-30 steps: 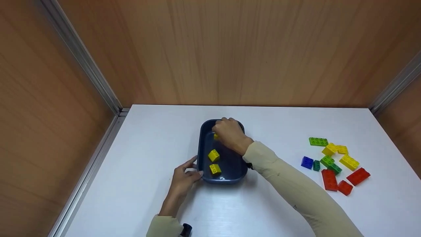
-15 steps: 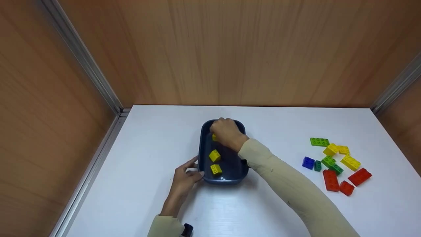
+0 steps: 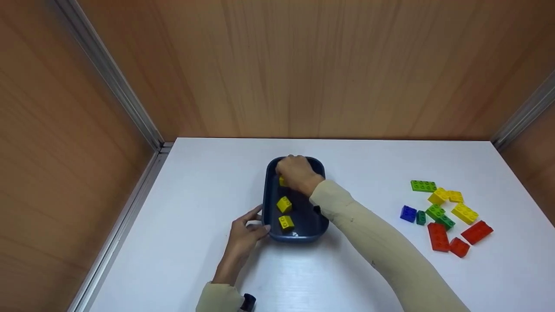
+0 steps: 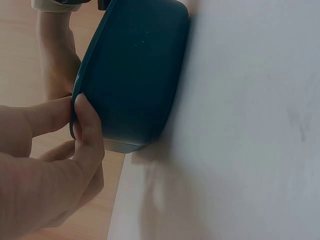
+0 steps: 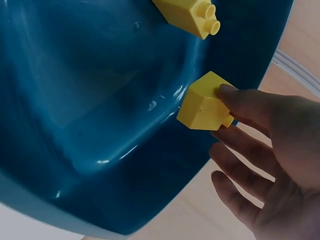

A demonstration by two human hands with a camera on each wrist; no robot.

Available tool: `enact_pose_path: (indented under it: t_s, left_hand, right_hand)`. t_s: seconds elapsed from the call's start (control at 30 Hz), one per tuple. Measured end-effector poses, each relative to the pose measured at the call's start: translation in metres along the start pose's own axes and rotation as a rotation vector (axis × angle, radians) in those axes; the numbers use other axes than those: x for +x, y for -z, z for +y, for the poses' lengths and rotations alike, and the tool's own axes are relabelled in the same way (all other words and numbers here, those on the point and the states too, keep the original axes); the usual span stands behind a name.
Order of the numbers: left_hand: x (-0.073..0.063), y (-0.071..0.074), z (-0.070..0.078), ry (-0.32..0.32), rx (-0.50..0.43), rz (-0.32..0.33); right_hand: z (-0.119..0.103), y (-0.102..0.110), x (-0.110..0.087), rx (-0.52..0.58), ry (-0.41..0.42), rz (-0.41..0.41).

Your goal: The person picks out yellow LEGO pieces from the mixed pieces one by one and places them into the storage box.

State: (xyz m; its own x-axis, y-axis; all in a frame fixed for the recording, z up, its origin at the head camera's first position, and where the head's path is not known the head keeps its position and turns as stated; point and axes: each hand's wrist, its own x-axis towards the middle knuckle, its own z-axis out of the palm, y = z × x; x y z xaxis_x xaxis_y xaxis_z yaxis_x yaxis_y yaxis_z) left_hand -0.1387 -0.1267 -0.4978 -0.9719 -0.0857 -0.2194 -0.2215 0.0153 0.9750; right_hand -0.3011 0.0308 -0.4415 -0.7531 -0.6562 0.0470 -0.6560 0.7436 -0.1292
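Observation:
A dark blue tray stands near the middle of the white table. My left hand pinches its near left rim between thumb and fingers, as the left wrist view shows up close. Over the far end of the tray is my right hand. In the right wrist view it pinches a yellow toy brick with a slanted side between thumb and fingertips, near the tray's corner wall. Another yellow brick lies nearby in the tray. Two more yellow bricks, one at the middle and a nearer one, lie along the left side.
Loose bricks lie at the table's right: a light green brick, yellow bricks, a blue brick, dark green ones and red bricks. A wooden panel rises behind the table; another stands left.
My right hand has shifted slightly left at the tray's far end, its forearm following. The left hand keeps its hold on the rim. The bricks in the tray look unmoved.

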Motion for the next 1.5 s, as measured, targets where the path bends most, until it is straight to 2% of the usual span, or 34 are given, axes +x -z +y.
enact_pose_path:
  t_s: [0.23, 0.5, 0.77, 0.97, 1.3, 1.5]
  left_hand:
    - [-0.001, -0.001, 0.0, 0.003, 0.025, 0.002]
    - [-0.002, -0.001, -0.002, -0.013, -0.005, -0.006]
    - [-0.002, 0.0, -0.002, -0.014, 0.003, -0.007]
    - [-0.003, 0.0, -0.002, -0.014, 0.009, -0.001]
    - [-0.002, -0.002, -0.002, -0.011, -0.008, -0.011]
    - [0.0, -0.003, -0.003, 0.002, -0.007, -0.012]
  right_hand:
    - [-0.003, -0.003, 0.001, 0.009, -0.033, -0.052]
    - [-0.004, -0.005, 0.003, 0.007, -0.057, -0.09]
    - [-0.007, -0.009, 0.007, 0.012, -0.091, -0.13]
    - [-0.005, -0.012, 0.007, 0.028, -0.127, -0.146]
    - [-0.002, -0.013, 0.004, -0.018, -0.139, -0.161]
    - [0.0, -0.01, -0.001, 0.024, -0.144, -0.178]
